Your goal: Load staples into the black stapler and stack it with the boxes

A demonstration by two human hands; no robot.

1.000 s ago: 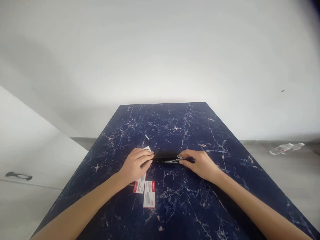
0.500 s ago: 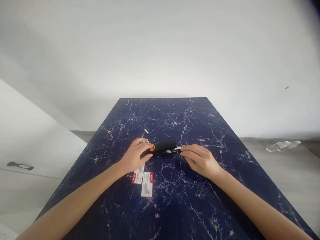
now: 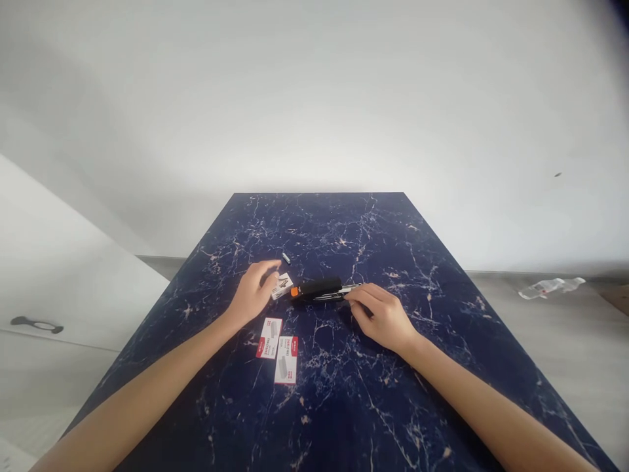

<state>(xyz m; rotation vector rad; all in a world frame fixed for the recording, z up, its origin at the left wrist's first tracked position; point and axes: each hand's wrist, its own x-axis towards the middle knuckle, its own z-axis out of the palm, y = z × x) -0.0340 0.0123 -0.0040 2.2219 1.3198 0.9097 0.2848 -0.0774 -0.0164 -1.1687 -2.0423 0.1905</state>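
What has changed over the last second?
The left hand let go of the black stapler and moved left, near the silver strip. The right hand drew the metal rail out rightward and still grips it. The strip and two red-and-white packs stayed put.

On the bench [image 3: 314, 226], the stapler [image 3: 317, 289] lies between left hand [image 3: 276, 274] and right hand [image 3: 348, 296], two packets [image 3: 286, 360] before it leftward, a strip [image 3: 285, 258] behind it leftward.

Metal end of the stapler [image 3: 318, 287] hidden by right fingers [image 3: 369, 296], small print on packets [image 3: 285, 359] illegible
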